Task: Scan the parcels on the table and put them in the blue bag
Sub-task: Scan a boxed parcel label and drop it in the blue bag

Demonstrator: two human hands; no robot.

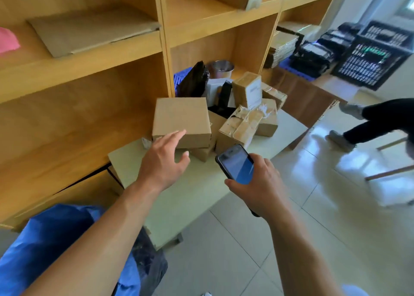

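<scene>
My left hand (164, 159) was open wide, with the fingers spread out and holding nothing. It reached out to the brown box (182, 118) on top of the pile. My fingertips (182, 131) were right at the front side of that box, but I could not tell if they touched it. The box lay flat, wider than it was tall, and its top looked almost square, so no side was clearly the long one. Its front faced me. It sat on another box, at the near left of the pile on the pale table (197, 197), close to the wooden shelf (78, 94). My right hand (257, 183) had its fingers curled around a dark phone (237, 164). The phone's long side ran away from me and a bit to the left, its far end pointed at the parcels, and its blue screen faced up at me. Just past it was a taped box (239, 125), tipped on a slant, with more brown boxes behind it. A shiny black parcel (195, 80) stood up at the back, near a metal cup (220, 68). The blue bag (56, 239) was low on my left, under my left arm, by the near end of the table. Far to the right, another person's legs (376, 121) were on the tiled floor.
</scene>
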